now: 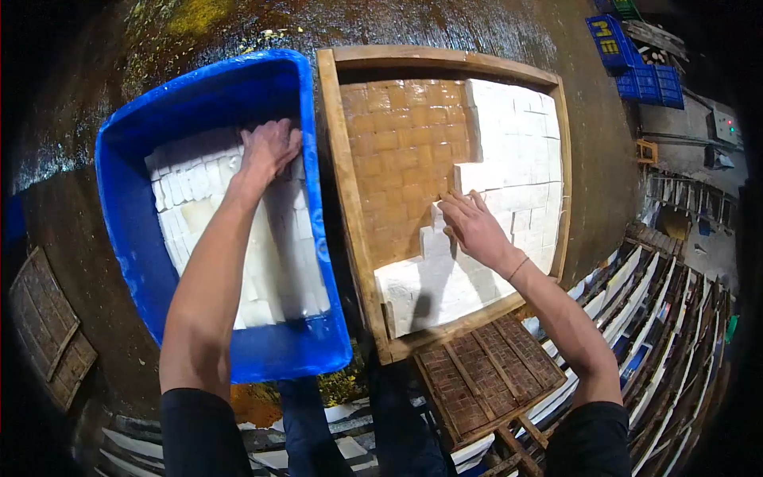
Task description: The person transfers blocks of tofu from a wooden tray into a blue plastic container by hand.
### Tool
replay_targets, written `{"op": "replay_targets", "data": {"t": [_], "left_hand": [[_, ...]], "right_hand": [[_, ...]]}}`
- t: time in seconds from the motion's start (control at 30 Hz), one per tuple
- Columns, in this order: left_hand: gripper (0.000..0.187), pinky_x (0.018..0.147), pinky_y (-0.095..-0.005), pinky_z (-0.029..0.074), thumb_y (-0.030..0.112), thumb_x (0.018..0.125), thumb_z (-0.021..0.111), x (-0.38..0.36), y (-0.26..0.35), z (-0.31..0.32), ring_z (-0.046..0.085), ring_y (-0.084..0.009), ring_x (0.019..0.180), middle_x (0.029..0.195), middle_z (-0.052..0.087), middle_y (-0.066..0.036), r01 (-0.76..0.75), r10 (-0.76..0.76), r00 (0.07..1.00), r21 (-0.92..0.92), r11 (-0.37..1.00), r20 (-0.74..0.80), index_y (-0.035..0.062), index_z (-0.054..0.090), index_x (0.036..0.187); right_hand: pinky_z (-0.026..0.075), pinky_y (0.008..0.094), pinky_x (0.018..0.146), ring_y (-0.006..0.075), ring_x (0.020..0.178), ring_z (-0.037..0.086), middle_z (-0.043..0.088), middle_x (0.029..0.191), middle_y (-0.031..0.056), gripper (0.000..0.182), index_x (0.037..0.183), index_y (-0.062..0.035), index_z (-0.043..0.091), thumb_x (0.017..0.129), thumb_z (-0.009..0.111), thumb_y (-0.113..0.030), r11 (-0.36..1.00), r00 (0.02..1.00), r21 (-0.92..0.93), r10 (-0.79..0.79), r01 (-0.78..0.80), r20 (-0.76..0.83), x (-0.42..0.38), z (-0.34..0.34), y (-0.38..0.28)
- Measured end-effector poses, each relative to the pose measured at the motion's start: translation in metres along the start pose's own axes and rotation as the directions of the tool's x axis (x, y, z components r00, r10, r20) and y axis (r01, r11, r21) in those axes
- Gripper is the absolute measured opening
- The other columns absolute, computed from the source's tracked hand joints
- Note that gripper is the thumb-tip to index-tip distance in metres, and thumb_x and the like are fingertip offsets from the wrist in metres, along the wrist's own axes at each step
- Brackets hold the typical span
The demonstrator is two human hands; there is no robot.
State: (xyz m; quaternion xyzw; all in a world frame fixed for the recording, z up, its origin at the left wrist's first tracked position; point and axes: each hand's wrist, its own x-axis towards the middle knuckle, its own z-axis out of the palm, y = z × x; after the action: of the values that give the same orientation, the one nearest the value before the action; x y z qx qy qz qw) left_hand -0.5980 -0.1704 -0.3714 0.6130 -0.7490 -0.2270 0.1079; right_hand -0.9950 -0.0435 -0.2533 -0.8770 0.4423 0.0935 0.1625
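Note:
My left hand [270, 149] reaches into the far right corner of a blue plastic tub [311, 211]. Its fingers curl down at the far end of the rows of white tofu blocks [191, 187]; the fingertips and whatever they grip are hidden. In a wooden-framed tray [338, 159] to the right, my right hand [477, 226] has its fingers and thumb around a small tofu block [437, 215] at the stepped edge of the laid ones. White tofu blocks [517, 143] cover the tray's right side and near end, while wet brown woven matting [405, 143] shows at upper left.
A dark woven panel [489, 370] with wooden slats lies against the tray's near side, and another woven panel [48, 326] is at far left. Blue crates [648, 83] stand at upper right. Slatted racks [668, 318] fill the lower right. The floor [381, 32] looks wet.

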Motion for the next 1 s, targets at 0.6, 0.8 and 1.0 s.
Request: {"op": "replay_targets", "data": {"t": [0.6,0.8,1.0], "left_hand": [[0.036,0.109,-0.0362,0.035,0.003,0.092,0.055,-0.115,0.138,-0.054,0.051,-0.0262,0.126,0.132,0.056,-0.013,0.125,-0.390,0.798,-0.508,0.853,-0.459,-0.0017,0.056,0.128],[0.035,0.106,-0.0318,0.038,0.002,0.093,0.055,-0.172,0.199,-0.054,0.051,-0.0197,0.122,0.127,0.057,-0.011,0.199,-0.673,0.730,-0.907,0.371,-0.115,-0.0012,0.054,0.128],[0.038,0.107,-0.0377,0.041,0.019,0.101,0.052,-0.198,0.173,-0.087,0.050,-0.0243,0.126,0.137,0.051,-0.012,0.167,-0.651,0.742,-0.985,-0.049,0.158,0.0013,0.049,0.134]], "right_hand": [[0.025,0.0571,0.114,0.0336,0.134,0.042,0.052,0.133,0.0223,0.063,0.131,0.0045,0.049,0.086,0.067,-0.035,0.994,0.988,0.086,-0.075,0.064,0.132,-0.039,0.009,-0.029],[0.048,0.0473,0.092,0.0402,0.102,0.059,0.062,0.102,0.0204,0.068,0.118,0.0026,0.055,0.066,0.083,-0.029,0.938,0.917,0.311,0.017,-0.152,0.398,-0.008,0.004,-0.023],[0.052,0.0383,0.091,0.0285,0.102,0.066,0.067,0.111,0.0193,0.064,0.124,0.0007,0.057,0.071,0.081,-0.028,0.526,0.940,0.792,0.041,-0.309,0.339,0.038,-0.110,-0.094]]}}
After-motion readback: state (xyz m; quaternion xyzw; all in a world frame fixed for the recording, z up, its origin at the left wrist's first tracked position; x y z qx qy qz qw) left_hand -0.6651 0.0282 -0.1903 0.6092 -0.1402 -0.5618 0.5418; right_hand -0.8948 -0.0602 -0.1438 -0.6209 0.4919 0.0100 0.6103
